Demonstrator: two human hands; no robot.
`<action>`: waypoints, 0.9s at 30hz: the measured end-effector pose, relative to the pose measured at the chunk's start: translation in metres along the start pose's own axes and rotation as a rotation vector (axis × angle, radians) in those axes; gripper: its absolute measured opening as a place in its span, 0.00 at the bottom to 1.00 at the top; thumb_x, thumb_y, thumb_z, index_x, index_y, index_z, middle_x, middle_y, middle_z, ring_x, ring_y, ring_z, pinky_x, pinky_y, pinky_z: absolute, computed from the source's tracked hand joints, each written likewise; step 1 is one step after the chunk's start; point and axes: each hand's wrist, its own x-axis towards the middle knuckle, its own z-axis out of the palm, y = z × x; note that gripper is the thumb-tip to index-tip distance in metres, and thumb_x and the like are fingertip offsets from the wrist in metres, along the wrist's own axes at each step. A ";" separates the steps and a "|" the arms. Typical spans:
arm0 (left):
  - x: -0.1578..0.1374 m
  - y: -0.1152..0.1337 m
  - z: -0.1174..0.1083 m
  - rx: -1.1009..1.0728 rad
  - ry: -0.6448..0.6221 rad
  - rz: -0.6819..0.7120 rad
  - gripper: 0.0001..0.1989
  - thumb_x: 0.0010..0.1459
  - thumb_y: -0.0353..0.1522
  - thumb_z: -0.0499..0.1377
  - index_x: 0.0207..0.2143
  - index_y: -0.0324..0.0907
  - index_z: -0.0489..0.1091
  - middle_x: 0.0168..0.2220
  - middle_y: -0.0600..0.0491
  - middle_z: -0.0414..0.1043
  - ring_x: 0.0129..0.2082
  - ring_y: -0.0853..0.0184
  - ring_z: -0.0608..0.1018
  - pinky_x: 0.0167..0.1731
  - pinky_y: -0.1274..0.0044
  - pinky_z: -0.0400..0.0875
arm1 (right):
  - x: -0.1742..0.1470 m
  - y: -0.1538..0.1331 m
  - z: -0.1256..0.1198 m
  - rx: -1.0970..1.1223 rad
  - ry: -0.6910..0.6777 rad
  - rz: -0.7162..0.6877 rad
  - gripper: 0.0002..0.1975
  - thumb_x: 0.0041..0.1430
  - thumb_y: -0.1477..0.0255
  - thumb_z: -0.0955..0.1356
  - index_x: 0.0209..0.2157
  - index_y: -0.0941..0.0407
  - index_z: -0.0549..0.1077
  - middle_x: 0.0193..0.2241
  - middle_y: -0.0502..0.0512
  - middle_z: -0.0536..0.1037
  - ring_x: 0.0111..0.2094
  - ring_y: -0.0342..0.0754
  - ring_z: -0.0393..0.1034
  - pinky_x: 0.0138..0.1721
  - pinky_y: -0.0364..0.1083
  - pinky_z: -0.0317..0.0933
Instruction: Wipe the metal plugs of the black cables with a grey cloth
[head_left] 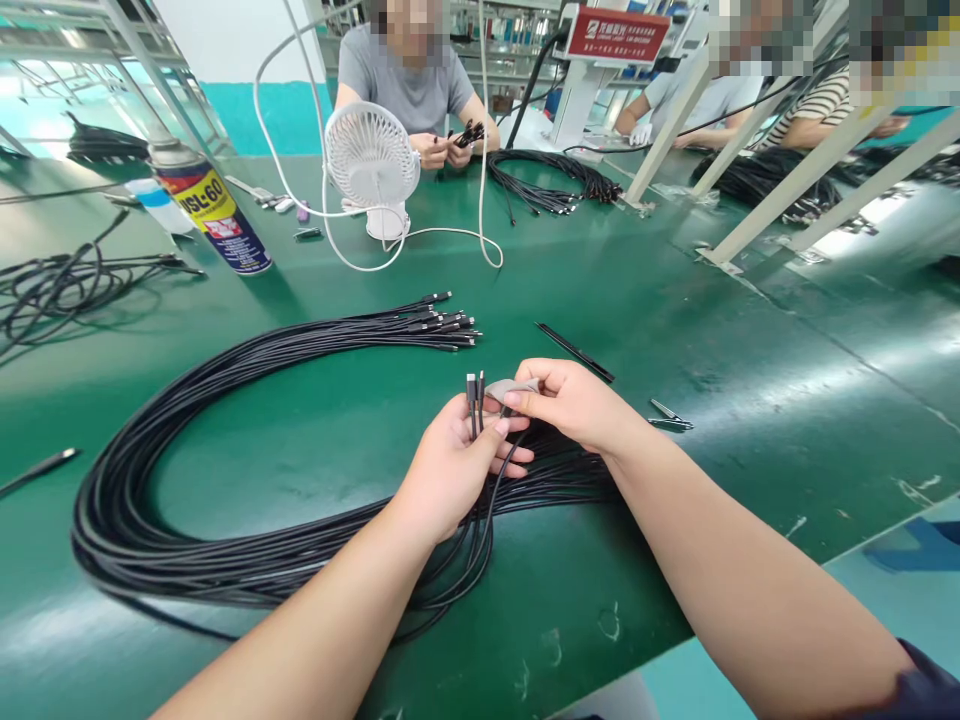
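Head view: left hand pinches black cables, ends up, lower fingers loosely spread. Right hand pinches grey cloth right beside them, at a partly hidden cable end. Both hands above near side of curved cable bundle on green table. Tweezers lie right of right hand; white fan stands beyond.

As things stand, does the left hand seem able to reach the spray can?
Probably not without leaning: the left hand is busy holding cables, and the spray can stands well beyond the curved bundle. Still, nothing tall seems to block the way.
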 end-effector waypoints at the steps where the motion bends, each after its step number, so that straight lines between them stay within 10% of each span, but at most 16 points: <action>1: 0.000 0.000 0.000 0.002 -0.003 0.007 0.04 0.64 0.22 0.54 0.38 0.38 0.62 0.31 0.53 0.76 0.22 0.71 0.80 0.23 0.80 0.76 | 0.000 0.000 0.000 0.013 -0.006 0.014 0.17 0.49 0.61 0.74 0.22 0.56 0.64 0.20 0.44 0.67 0.24 0.40 0.60 0.28 0.42 0.53; 27: 0.000 -0.002 -0.001 -0.026 -0.024 0.006 0.06 0.62 0.21 0.54 0.35 0.39 0.61 0.31 0.52 0.78 0.22 0.71 0.80 0.23 0.80 0.75 | -0.003 -0.002 0.000 -0.082 -0.061 -0.043 0.17 0.54 0.58 0.70 0.26 0.56 0.68 0.21 0.47 0.69 0.24 0.42 0.60 0.28 0.43 0.54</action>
